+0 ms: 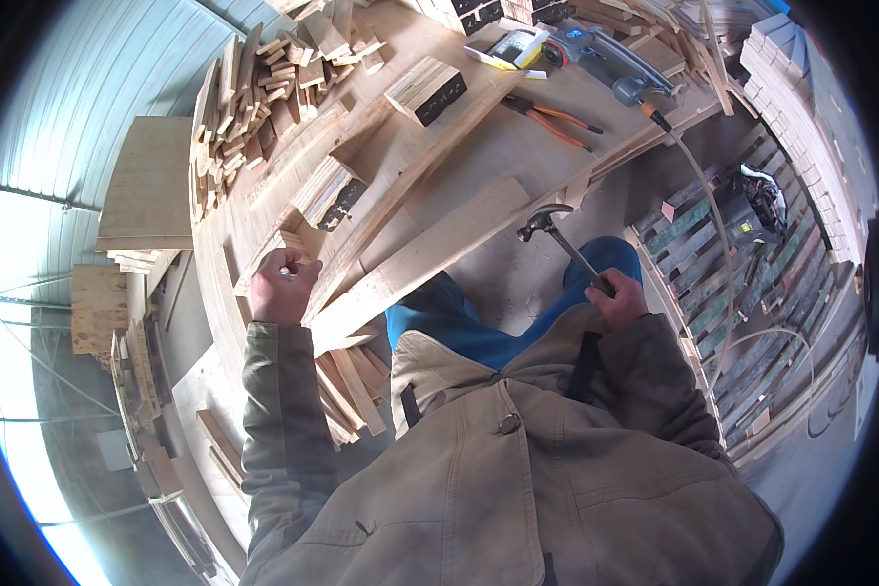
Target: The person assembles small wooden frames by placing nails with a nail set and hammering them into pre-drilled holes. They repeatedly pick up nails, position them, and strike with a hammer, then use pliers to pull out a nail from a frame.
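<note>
My right hand [620,299] is wrapped round the handle of a claw hammer [568,246]. Its dark head points up and left, above my blue-trousered legs. My left hand [283,287] is closed with the fingertips pinched together; a small pale spot shows between them, too small to name. That hand is beside a small stack of wooden strips [279,244] at the near left of the workbench. A long pale board [430,256] slants from near my left hand up to the right, passing left of the hammer head. A second long plank [415,176] lies beyond it.
Two bundles of wooden blocks with dark ends [330,193] [426,90] stand along the bench. Orange-handled pincers [557,124] lie beyond the hammer. Farther back are a nail gun [606,61] with an air hose [698,171], an opened box [508,45], and heaped offcuts [283,83]. Slatted pallets [752,264] lie right.
</note>
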A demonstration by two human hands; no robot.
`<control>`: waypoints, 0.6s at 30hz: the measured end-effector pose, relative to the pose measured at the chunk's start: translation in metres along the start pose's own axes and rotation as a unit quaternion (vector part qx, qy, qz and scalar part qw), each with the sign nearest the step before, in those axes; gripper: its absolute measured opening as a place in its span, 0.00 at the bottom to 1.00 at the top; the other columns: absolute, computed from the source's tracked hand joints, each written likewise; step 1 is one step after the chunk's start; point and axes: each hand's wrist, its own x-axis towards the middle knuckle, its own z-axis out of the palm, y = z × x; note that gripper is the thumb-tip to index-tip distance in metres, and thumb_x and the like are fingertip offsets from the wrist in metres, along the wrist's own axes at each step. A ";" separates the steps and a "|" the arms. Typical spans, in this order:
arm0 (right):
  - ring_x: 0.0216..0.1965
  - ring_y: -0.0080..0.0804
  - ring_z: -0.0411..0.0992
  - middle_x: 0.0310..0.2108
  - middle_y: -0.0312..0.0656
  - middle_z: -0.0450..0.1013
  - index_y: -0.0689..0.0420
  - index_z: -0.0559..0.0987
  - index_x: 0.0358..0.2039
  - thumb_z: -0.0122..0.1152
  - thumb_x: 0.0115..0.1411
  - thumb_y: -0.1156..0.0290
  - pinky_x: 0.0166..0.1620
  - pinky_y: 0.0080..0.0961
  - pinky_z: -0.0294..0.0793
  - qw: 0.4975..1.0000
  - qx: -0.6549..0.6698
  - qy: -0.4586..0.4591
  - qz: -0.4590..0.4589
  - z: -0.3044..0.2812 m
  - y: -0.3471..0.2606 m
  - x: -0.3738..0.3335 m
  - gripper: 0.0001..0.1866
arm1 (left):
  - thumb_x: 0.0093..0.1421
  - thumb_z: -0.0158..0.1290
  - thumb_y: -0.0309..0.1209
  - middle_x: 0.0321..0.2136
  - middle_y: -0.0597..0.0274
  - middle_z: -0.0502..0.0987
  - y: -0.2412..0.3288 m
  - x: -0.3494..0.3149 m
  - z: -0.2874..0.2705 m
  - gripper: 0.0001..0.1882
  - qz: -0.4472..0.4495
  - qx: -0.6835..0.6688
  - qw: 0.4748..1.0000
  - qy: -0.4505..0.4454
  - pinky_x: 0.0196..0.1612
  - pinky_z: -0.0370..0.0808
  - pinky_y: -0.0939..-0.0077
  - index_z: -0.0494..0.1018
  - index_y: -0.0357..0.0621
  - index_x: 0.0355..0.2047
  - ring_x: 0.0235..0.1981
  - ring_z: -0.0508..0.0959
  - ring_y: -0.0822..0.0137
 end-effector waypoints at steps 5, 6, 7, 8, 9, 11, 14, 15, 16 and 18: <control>0.29 0.43 0.78 0.26 0.49 0.78 0.63 0.79 0.37 0.71 0.58 0.69 0.36 0.35 0.75 0.999 -0.029 -0.026 0.010 -0.001 0.014 -0.003 0.13 | 0.50 0.71 0.44 0.31 0.55 0.82 -0.009 0.017 0.014 0.23 0.029 0.066 0.996 -0.046 0.39 0.78 0.60 0.80 0.43 0.40 0.33 0.82 0.55; 0.30 0.45 0.78 0.26 0.50 0.78 0.63 0.79 0.37 0.71 0.58 0.69 0.36 0.35 0.75 0.999 -0.031 -0.034 0.017 -0.001 0.015 -0.002 0.13 | 0.49 0.71 0.44 0.33 0.53 0.82 -0.011 0.021 0.019 0.25 0.018 0.075 0.996 -0.051 0.41 0.78 0.58 0.79 0.42 0.42 0.35 0.82 0.54; 0.30 0.46 0.79 0.26 0.50 0.79 0.63 0.79 0.38 0.71 0.58 0.68 0.37 0.36 0.75 0.998 -0.035 -0.042 0.022 -0.001 0.015 -0.001 0.13 | 0.49 0.71 0.45 0.34 0.52 0.82 -0.012 0.026 0.023 0.27 0.005 0.085 0.995 -0.054 0.43 0.78 0.57 0.78 0.42 0.44 0.37 0.83 0.52; 0.31 0.48 0.79 0.27 0.51 0.79 0.63 0.79 0.38 0.71 0.58 0.68 0.37 0.36 0.75 0.998 -0.033 -0.049 0.024 0.000 0.015 0.001 0.14 | 0.48 0.71 0.45 0.35 0.50 0.83 -0.015 0.031 0.027 0.29 -0.009 0.094 0.994 -0.056 0.45 0.78 0.55 0.78 0.42 0.46 0.39 0.83 0.50; 0.31 0.48 0.79 0.27 0.51 0.79 0.63 0.79 0.38 0.71 0.58 0.67 0.37 0.37 0.75 0.998 -0.043 -0.050 0.022 0.000 0.015 0.002 0.14 | 0.48 0.71 0.45 0.38 0.47 0.83 -0.017 0.036 0.030 0.32 -0.004 0.090 0.994 -0.055 0.48 0.78 0.53 0.76 0.41 0.50 0.43 0.82 0.46; 0.31 0.49 0.79 0.27 0.51 0.79 0.63 0.79 0.37 0.70 0.58 0.67 0.37 0.37 0.75 0.997 -0.054 -0.052 0.029 0.001 0.014 0.003 0.14 | 0.49 0.72 0.44 0.46 0.46 0.82 -0.022 0.047 0.038 0.35 0.011 0.091 0.994 -0.054 0.53 0.77 0.57 0.75 0.39 0.53 0.49 0.81 0.49; 0.31 0.49 0.79 0.26 0.51 0.78 0.63 0.78 0.36 0.70 0.58 0.67 0.37 0.38 0.75 0.996 -0.061 -0.057 0.023 0.000 0.014 0.006 0.13 | 0.52 0.70 0.43 0.44 0.45 0.83 -0.028 0.058 0.047 0.30 0.013 0.093 0.994 -0.060 0.52 0.77 0.59 0.78 0.38 0.51 0.47 0.83 0.50; 0.32 0.49 0.79 0.26 0.51 0.78 0.63 0.78 0.35 0.70 0.58 0.67 0.37 0.38 0.75 0.996 -0.058 -0.057 0.024 0.001 0.015 0.006 0.13 | 0.53 0.69 0.43 0.42 0.45 0.84 -0.028 0.061 0.050 0.27 0.000 0.083 0.995 -0.059 0.50 0.78 0.59 0.79 0.39 0.49 0.45 0.83 0.51; 0.32 0.49 0.79 0.26 0.51 0.78 0.63 0.78 0.35 0.70 0.58 0.67 0.36 0.38 0.75 0.996 -0.056 -0.056 0.030 0.001 0.016 0.008 0.13 | 0.54 0.68 0.43 0.40 0.45 0.84 -0.028 0.064 0.051 0.25 -0.026 0.081 0.994 -0.066 0.48 0.78 0.59 0.80 0.39 0.47 0.43 0.84 0.51; 0.32 0.50 0.79 0.26 0.51 0.78 0.63 0.77 0.34 0.70 0.58 0.66 0.36 0.38 0.75 0.996 -0.065 -0.055 0.032 0.001 0.019 0.011 0.14 | 0.60 0.64 0.44 0.28 0.49 0.84 -0.027 0.070 0.043 0.18 -0.053 0.037 0.998 -0.009 0.41 0.78 0.63 0.83 0.39 0.35 0.34 0.84 0.55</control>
